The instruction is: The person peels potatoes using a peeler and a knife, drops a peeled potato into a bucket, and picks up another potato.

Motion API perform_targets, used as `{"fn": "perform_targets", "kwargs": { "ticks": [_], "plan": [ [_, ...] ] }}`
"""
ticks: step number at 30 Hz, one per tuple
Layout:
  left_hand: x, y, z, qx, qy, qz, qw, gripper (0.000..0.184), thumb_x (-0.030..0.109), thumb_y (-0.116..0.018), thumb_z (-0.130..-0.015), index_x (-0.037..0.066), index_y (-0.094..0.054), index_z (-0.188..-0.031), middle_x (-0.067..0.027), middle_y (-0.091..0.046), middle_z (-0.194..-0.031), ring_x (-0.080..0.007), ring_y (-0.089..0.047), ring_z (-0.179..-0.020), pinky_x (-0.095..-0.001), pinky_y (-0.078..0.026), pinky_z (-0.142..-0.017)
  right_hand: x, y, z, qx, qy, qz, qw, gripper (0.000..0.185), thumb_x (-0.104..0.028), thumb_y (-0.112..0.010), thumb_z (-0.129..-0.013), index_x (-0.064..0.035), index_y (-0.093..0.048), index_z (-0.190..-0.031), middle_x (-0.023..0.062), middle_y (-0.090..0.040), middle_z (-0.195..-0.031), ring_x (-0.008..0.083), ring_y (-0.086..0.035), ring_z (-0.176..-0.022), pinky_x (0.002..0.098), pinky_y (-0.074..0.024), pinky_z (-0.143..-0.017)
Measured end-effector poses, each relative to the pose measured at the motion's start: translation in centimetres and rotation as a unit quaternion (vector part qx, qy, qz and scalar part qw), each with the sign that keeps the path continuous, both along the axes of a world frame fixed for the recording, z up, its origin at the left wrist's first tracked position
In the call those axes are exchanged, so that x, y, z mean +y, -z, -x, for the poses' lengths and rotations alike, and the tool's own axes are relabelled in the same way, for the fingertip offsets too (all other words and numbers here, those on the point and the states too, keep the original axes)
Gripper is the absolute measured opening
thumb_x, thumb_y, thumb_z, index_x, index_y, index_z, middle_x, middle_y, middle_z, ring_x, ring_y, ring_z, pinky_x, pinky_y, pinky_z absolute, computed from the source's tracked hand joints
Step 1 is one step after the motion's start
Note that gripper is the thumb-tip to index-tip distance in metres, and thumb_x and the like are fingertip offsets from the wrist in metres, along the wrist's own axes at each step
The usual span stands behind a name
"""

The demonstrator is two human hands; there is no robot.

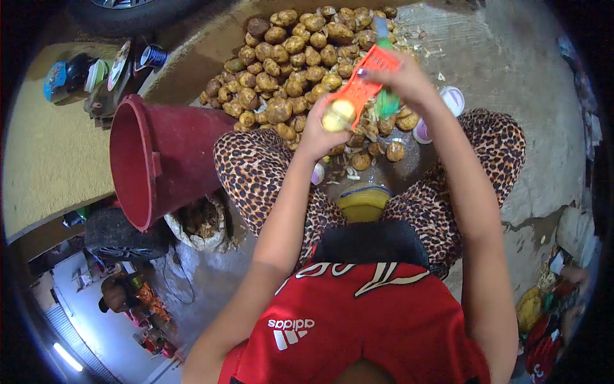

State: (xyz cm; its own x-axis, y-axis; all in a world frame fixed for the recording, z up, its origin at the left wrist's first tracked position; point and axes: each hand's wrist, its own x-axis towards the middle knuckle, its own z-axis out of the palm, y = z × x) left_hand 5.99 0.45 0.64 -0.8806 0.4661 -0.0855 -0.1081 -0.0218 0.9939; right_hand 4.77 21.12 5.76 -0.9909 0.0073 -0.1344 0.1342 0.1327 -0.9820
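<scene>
Within right hand (404, 80), orange slicer (362, 88), long axis near-left to far-right.

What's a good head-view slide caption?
Left hand holds peeled potato; right hand grips orange perforated tool near heaped potatoes.

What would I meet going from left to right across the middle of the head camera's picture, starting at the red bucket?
Red bucket → leopard-print left knee → left hand, holding a peeled potato → orange slotted tool → right hand → white-and-purple round item → leopard-print right knee.
</scene>
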Motion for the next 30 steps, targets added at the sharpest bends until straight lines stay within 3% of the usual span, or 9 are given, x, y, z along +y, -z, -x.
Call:
{"fn": "perform_targets", "kwargs": {
  "ticks": [5,11,15,16,20,24,27,28,30],
  "plan": [
    [-0.2,-0.7,0.7,0.165,0.024,0.109,0.98,0.053,0.004,-0.066,-0.054,0.006,-0.047,-0.103,-0.0021,-0.052,-0.097,-0.011,-0.05,-0.09,-0.0253,-0.04,-0.081,5.3,0.7,2.1,-0.009,0.111,0.094,0.989,0.024,-0.015,-0.069,-0.073,-0.0038,-0.06,-0.092,0.0011,-0.062,-0.081,0.009,-0.057,-0.075,0.0232,-0.0448,-0.069],
    [-0.4,0.2,0.4,0.008,0.015,-0.052,0.998,0.058,0.005,-0.071,-0.055,0.006,-0.044,-0.107,-0.0031,-0.052,-0.097,-0.0114,-0.049,-0.089,-0.0263,-0.043,-0.078,1.1,0.8,0.7,-0.016,-0.007,0.052,0.999,0.021,-0.013,-0.067,-0.075,-0.0036,-0.059,-0.092,0.0024,-0.062,-0.085,0.0089,-0.057,-0.078,0.0241,-0.0463,-0.069],
    [-0.9,-0.7,-0.3,-0.185,0.064,-0.267,0.944,0.069,-0.005,-0.063,-0.054,0.005,-0.04,-0.118,-0.0104,-0.054,-0.104,-0.0223,-0.055,-0.099,-0.0324,-0.049,-0.076,4.9,1.2,2.5,-0.019,0.101,0.206,0.973,0.023,-0.012,-0.066,-0.076,-0.0035,-0.058,-0.096,0.0028,-0.062,-0.086,0.0105,-0.058,-0.078,0.0255,-0.0466,-0.072],
    [-1.0,-0.4,-0.1,-0.205,0.047,-0.282,0.936,0.073,-0.005,-0.06,-0.052,0.003,-0.039,-0.121,-0.014,-0.053,-0.108,-0.0293,-0.055,-0.102,-0.0355,-0.05,-0.076,3.9,-0.1,1.9,-0.001,0.099,0.228,0.969,0.022,-0.011,-0.064,-0.077,-0.0028,-0.057,-0.097,0.0036,-0.062,-0.088,0.0115,-0.058,-0.079,0.0254,-0.0468,-0.071],
    [-0.9,-0.8,-0.2,-0.194,0.069,-0.295,0.933,0.071,0.002,-0.063,-0.049,-0.002,-0.041,-0.117,-0.0164,-0.053,-0.107,-0.0317,-0.054,-0.099,-0.0369,-0.05,-0.073,-0.5,-0.4,0.3,0.014,-0.015,0.113,0.993,0.024,-0.011,-0.066,-0.076,-0.0021,-0.057,-0.096,0.0036,-0.062,-0.088,0.0111,-0.059,-0.076,0.0237,-0.047,-0.07],
    [-0.8,-0.8,-0.1,-0.169,0.102,-0.318,0.928,0.065,0.01,-0.064,-0.052,-0.001,-0.044,-0.113,-0.014,-0.049,-0.102,-0.0265,-0.052,-0.087,-0.0296,-0.049,-0.065,3.2,0.9,2.4,0.048,0.122,0.044,0.99,0.021,-0.015,-0.07,-0.072,-0.0031,-0.06,-0.087,0.0055,-0.064,-0.084,0.0115,-0.06,-0.072,0.0253,-0.0472,-0.064],
    [-1.0,-0.7,0.2,-0.178,0.095,-0.257,0.945,0.064,0.014,-0.066,-0.058,-0.001,-0.042,-0.115,-0.0155,-0.049,-0.104,-0.0277,-0.053,-0.09,-0.0288,-0.051,-0.062,3.1,-0.2,1.7,0.036,0.111,0.21,0.971,0.02,-0.015,-0.069,-0.074,-0.0024,-0.06,-0.086,0.0054,-0.064,-0.082,0.0117,-0.06,-0.072,0.0245,-0.0469,-0.065],
    [-1.1,-0.8,0.6,-0.215,0.111,-0.279,0.929,0.065,0.006,-0.065,-0.064,0.003,-0.036,-0.122,-0.0143,-0.052,-0.103,-0.0293,-0.056,-0.09,-0.034,-0.053,-0.063,2.3,-0.8,1.2,0.03,0.102,0.227,0.968,0.019,-0.014,-0.069,-0.074,-0.0026,-0.06,-0.086,0.0038,-0.063,-0.079,0.0108,-0.059,-0.072,0.0237,-0.0463,-0.065],
    [-1.0,-1.4,0.6,-0.229,0.113,-0.308,0.917,0.068,0.007,-0.066,-0.065,0.004,-0.033,-0.124,-0.0136,-0.051,-0.104,-0.0286,-0.056,-0.09,-0.0347,-0.053,-0.064,2.5,-0.3,1.2,0.003,0.022,0.146,0.989,0.023,-0.014,-0.068,-0.075,-0.0029,-0.057,-0.091,0.0029,-0.061,-0.082,0.0093,-0.058,-0.074,0.0231,-0.0467,-0.066]
  ]
}}
